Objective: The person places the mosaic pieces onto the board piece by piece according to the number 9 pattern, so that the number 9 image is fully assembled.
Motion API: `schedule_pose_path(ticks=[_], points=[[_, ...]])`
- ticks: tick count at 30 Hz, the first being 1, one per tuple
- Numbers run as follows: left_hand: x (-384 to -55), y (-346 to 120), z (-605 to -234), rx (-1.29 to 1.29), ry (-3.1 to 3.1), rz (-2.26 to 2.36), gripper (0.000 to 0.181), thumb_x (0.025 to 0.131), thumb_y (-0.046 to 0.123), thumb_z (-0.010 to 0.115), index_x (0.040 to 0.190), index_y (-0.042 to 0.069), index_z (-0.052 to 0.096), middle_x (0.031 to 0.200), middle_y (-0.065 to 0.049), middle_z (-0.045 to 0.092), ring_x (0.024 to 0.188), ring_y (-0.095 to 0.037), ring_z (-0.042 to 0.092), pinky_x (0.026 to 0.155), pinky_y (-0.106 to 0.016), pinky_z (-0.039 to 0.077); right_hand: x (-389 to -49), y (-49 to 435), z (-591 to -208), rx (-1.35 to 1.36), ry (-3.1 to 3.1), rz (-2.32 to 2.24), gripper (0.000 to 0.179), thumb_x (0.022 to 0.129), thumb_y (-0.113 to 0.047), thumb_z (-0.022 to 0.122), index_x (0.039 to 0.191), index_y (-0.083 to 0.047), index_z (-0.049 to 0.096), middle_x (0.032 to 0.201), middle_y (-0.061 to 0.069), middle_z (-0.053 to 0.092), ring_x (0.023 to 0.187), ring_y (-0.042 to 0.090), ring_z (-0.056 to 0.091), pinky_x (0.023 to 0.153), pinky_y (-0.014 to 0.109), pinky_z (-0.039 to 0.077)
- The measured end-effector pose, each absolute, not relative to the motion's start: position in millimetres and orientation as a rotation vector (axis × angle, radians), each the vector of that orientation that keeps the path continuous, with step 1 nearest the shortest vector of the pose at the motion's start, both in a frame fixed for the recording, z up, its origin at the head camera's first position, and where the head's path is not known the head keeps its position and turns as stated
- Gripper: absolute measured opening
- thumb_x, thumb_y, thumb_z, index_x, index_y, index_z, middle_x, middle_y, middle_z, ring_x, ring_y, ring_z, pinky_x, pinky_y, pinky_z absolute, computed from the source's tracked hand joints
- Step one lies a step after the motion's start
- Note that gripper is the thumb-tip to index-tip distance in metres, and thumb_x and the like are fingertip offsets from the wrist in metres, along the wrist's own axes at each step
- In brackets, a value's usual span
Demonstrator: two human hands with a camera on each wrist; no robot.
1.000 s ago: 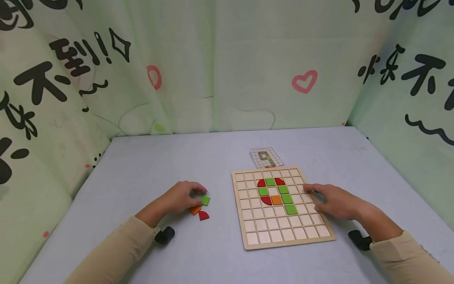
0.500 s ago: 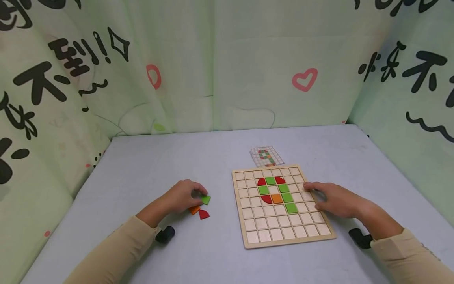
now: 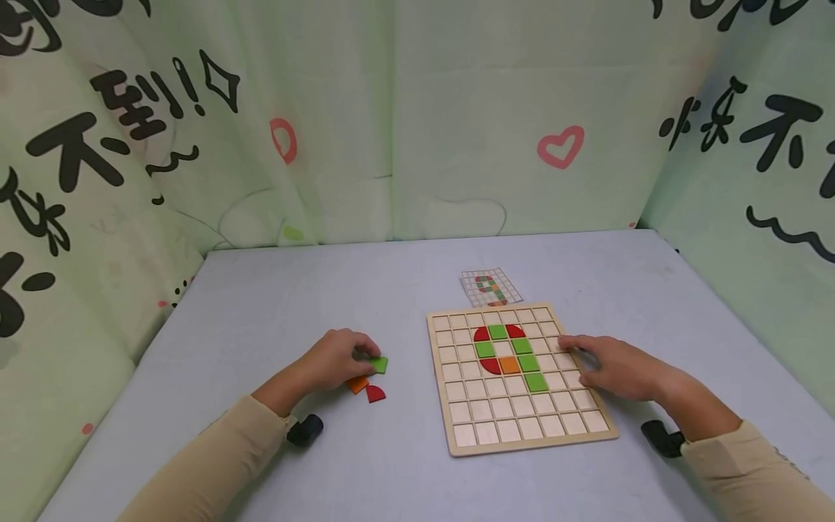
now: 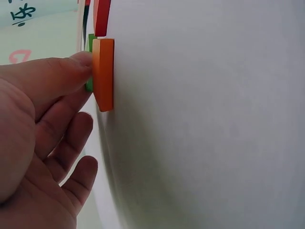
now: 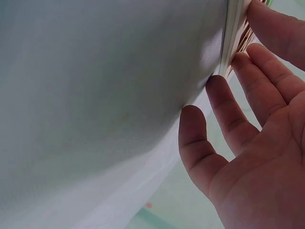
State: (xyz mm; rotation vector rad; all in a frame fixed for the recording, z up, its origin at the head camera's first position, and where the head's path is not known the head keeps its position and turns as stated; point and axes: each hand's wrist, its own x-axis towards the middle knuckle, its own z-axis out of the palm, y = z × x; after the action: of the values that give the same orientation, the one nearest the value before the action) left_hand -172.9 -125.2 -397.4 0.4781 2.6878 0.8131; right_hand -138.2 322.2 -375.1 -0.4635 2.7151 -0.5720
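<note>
My left hand (image 3: 341, 360) is left of the board, thumb and index finger pinching a green square tile (image 3: 380, 365). Close beside it lie an orange square tile (image 3: 357, 384) and a red quarter-round tile (image 3: 375, 394). In the left wrist view, the orange tile (image 4: 106, 74) partly hides the green tile (image 4: 89, 86). My right hand (image 3: 620, 368) rests with relaxed fingers on the right edge of a wooden grid board (image 3: 483, 444). Green, red and orange tiles on the board form a loop with a tail. The right wrist view shows fingertips (image 5: 217, 86) at the board's edge.
A small printed card (image 3: 491, 286) with a coloured grid pattern lies behind the board, touching or overlapped by its far edge. A pale cloth covers the table (image 3: 293, 290). Green curtains (image 3: 457, 145) with black writing and hearts hang around it.
The green tile has turned slightly in my left fingers, from tilted to squarer. My right hand keeps its place on the board, and the tiles on the board are unchanged.
</note>
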Motion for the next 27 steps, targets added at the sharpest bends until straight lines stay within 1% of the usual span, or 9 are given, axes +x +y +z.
schedule_pose_path(ticks=[4, 12, 20, 27], points=[[-173, -124, -397, 0.462, 2.689, 0.815, 0.020, 0.088, 0.014, 0.078, 0.108, 0.013, 0.074, 0.102, 0.005, 0.067, 0.100, -0.018, 0.055, 0.084, -0.032, 0.052, -138, 322, -374, -0.463, 2.712, -0.578, 0.061, 0.087, -0.008, 0.072, 0.143, 0.002, 0.049, 0.143, 0.032, 0.045, 0.130, 0.052, 0.042, 0.100, 0.064, 0.037], [-170, -121, -392, 0.448, 2.692, 0.823, 0.021, 0.087, 0.015, 0.079, 0.107, 0.013, 0.073, 0.102, 0.004, 0.067, 0.100, -0.018, 0.055, 0.083, -0.032, 0.051, -138, 321, -375, -0.463, 2.714, -0.599, 0.065, 0.087, -0.018, 0.076, 0.142, 0.002, 0.050, 0.142, 0.032, 0.046, 0.130, 0.052, 0.042, 0.100, 0.064, 0.038], [-169, -114, -387, 0.439, 2.674, 0.844, 0.022, 0.087, 0.015, 0.079, 0.108, 0.014, 0.073, 0.104, 0.002, 0.067, 0.102, -0.019, 0.056, 0.081, -0.031, 0.053, -137, 320, -375, -0.467, 2.722, -0.595, 0.063, 0.087, -0.018, 0.076, 0.142, 0.002, 0.050, 0.142, 0.031, 0.048, 0.129, 0.051, 0.043, 0.100, 0.063, 0.038], [-167, -106, -384, 0.491, 2.668, 0.869, 0.019, 0.087, 0.015, 0.079, 0.105, 0.016, 0.073, 0.101, 0.005, 0.066, 0.101, -0.017, 0.056, 0.084, -0.033, 0.051, -136, 319, -376, -0.456, 2.729, -0.604, 0.063, 0.086, -0.018, 0.077, 0.141, 0.002, 0.051, 0.142, 0.031, 0.047, 0.130, 0.052, 0.043, 0.100, 0.064, 0.038]])
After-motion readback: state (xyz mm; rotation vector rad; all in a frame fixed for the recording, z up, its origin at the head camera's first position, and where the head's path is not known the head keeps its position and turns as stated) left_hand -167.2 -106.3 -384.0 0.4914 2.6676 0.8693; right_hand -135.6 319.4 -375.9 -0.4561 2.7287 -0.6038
